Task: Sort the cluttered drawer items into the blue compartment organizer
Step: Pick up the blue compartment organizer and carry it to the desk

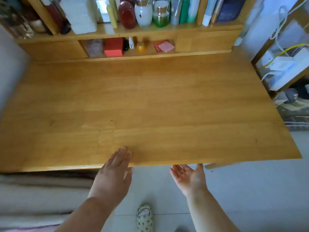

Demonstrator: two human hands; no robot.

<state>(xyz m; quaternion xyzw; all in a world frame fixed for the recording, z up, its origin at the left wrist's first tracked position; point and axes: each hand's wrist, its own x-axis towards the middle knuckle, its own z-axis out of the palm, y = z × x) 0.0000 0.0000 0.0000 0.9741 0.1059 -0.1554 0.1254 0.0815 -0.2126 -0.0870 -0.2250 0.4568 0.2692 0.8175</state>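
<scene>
Wooden desk (150,101), wide top, seen from above and in front; near edge runs across the lower third of the view, dropping slightly toward the right corner. Left hand (113,174) back-up, fingers straight and together, fingertips lying over the near edge onto the desktop, holding nothing. Right hand (189,176) palm-up just below and in front of the same edge, fingers spread and relaxed, fingertips at or under the lip; whether they touch the underside cannot be told; holding nothing. The two hands sit near each other, a gap of pale tiled floor (250,190) between them. Drawer, its clutter and the blue organizer: none visible in this view. Back of desk carries a low wooden shelf unit (205,41): open cubby holds a red box (113,47), a small white bottle (131,43), an orange jar (140,46), a pink note on a red card (164,46). Upper ledge lined with bottles: dark red (127,14), white (143,14), green (160,15). Right of the desk, a wire-and-wood rack (284,67) with white devices and cables stands close to the desk's right edge. Left side bounded by a pale wall. Slippered foot (144,218) on the floor below.
</scene>
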